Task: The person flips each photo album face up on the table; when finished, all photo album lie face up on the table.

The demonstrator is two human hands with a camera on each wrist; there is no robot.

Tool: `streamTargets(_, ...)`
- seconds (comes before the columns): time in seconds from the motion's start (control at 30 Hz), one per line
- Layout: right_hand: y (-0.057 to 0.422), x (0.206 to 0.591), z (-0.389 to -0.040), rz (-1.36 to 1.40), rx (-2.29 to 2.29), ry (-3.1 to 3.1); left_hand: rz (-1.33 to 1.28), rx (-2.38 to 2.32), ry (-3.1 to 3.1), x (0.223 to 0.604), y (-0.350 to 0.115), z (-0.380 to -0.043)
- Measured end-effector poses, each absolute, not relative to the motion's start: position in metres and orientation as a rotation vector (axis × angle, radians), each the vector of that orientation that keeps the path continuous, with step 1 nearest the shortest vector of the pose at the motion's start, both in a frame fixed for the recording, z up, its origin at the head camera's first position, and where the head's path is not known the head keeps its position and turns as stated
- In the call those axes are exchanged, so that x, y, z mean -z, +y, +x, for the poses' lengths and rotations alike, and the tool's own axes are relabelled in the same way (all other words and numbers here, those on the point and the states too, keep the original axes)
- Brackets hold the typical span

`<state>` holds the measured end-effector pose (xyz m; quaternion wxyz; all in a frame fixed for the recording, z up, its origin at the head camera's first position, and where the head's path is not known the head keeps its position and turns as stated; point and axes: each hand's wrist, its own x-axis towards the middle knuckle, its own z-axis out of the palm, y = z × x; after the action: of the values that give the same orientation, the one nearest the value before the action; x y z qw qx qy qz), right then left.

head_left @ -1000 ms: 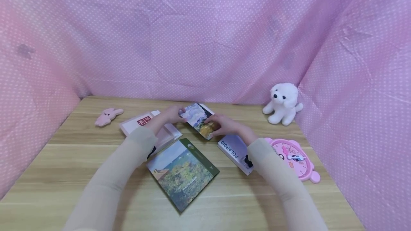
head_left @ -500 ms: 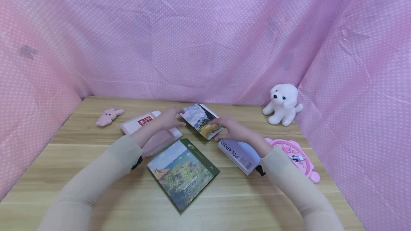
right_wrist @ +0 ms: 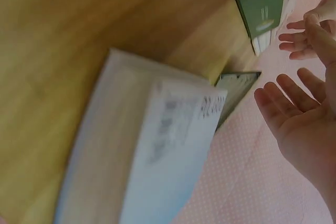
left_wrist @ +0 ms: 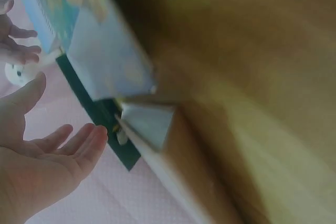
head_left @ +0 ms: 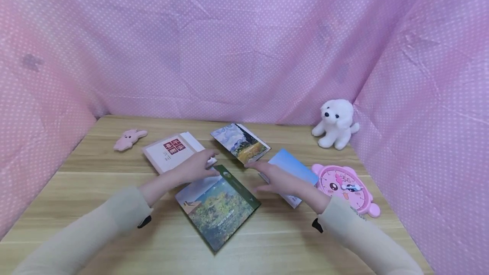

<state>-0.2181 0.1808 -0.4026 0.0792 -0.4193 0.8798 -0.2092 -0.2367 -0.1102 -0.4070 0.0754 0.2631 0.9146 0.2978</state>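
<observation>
My left hand (head_left: 195,166) hovers with loosely spread fingers over the top-left of the photo album (head_left: 219,211), which has a painted landscape cover and a green spine strip. The left wrist view shows that palm (left_wrist: 47,171) holding nothing. My right hand (head_left: 280,179) is above the blue Polaroid book (head_left: 294,166), covering part of it, fingers extended and holding nothing. Behind both hands lies a booklet with a painted wheat-field cover (head_left: 242,143). Left of it, a white book with red square characters (head_left: 168,154) is partly hidden by my left hand.
A pink plush toy (head_left: 130,139) lies at the back left of the wooden table (head_left: 95,169). At the back right sits a white plush dog (head_left: 337,124). A pink bear-shaped clock (head_left: 345,188) lies near the right edge. Pink dotted cloth (head_left: 229,54) hangs behind.
Both hands have let go of the painted wheat-field booklet and drawn back toward the front. The left hand is now over the photo album, the right over the Polaroid book.
</observation>
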Motion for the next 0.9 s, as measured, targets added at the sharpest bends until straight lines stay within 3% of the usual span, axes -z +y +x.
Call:
streamTargets(0.4,0.177,0.419,-0.185,-1.103,0.631,2.519,0.781,-0.889,2.740,0.420,-0.113,-0.210)
streamTargets(0.9,0.173,0.431,-0.174,-1.073,0.594,2.598,0.751,-0.907,2.726,0.427,-0.115,-0.207)
